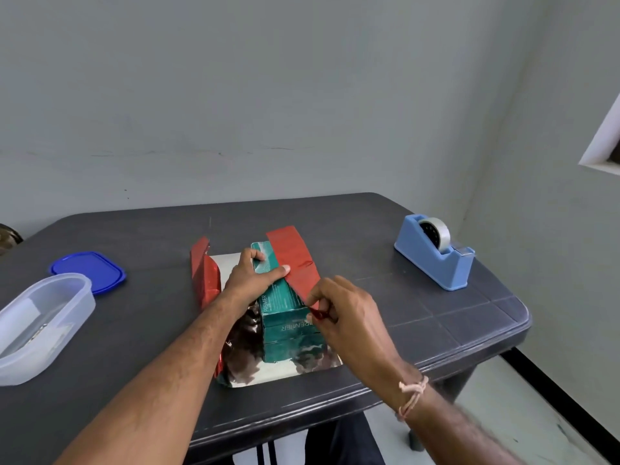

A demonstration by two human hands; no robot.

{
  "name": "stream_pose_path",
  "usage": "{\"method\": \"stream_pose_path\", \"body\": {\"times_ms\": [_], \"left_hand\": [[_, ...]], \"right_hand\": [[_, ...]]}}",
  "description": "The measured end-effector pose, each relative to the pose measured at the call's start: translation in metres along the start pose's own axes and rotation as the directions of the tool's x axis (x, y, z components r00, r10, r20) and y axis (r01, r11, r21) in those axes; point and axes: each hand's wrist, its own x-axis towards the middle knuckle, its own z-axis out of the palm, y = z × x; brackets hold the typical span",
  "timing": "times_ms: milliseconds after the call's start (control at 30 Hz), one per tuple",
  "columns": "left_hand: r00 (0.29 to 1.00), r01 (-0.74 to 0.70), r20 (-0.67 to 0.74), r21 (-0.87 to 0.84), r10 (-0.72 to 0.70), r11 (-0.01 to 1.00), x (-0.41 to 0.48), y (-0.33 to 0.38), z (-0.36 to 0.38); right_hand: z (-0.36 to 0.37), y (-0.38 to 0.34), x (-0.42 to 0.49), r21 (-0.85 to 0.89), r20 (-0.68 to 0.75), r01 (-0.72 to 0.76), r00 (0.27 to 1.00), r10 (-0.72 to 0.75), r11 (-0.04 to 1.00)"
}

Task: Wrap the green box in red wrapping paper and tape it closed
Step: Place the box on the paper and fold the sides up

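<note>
A green box (283, 308) lies lengthwise on a sheet of red wrapping paper (293, 260) whose silver inner side faces up on the dark table (419, 317). The paper's right flap is folded up over the box top. My left hand (253, 275) presses flat on the box, thumb on the flap's edge. My right hand (345, 313) pinches the flap's near corner between thumb and fingers. The paper's left flap (203, 276) stands up, red side out, to the left of the box.
A blue tape dispenser (436, 253) with a roll of clear tape stands at the table's right. At the left sit a clear plastic container (43, 327) and its blue lid (89, 270). The table's right edge drops to the floor.
</note>
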Motion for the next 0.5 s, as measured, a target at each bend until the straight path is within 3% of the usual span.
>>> {"method": "stream_pose_path", "body": {"times_ms": [67,200,400,500], "left_hand": [[1.000,0.001,-0.003,0.001,-0.001,1.000,0.000,0.000,0.001],[1.000,-0.002,0.013,-0.034,0.002,0.999,-0.001,0.001,0.001],[1.000,-0.008,-0.004,0.003,0.008,1.000,-0.003,0.003,0.002],[1.000,-0.007,0.007,-0.011,0.008,1.000,-0.003,0.003,0.002]], "right_hand": [[0.000,-0.004,-0.006,0.018,-0.001,0.014,1.000,-0.014,1.000],[-0.003,0.002,-0.007,-0.147,-0.023,-0.035,0.999,0.031,0.989],[-0.001,0.004,-0.014,0.008,0.006,0.154,0.988,-0.154,0.988],[-0.007,0.009,-0.011,0.037,-0.003,0.091,0.996,-0.091,0.995]]}}
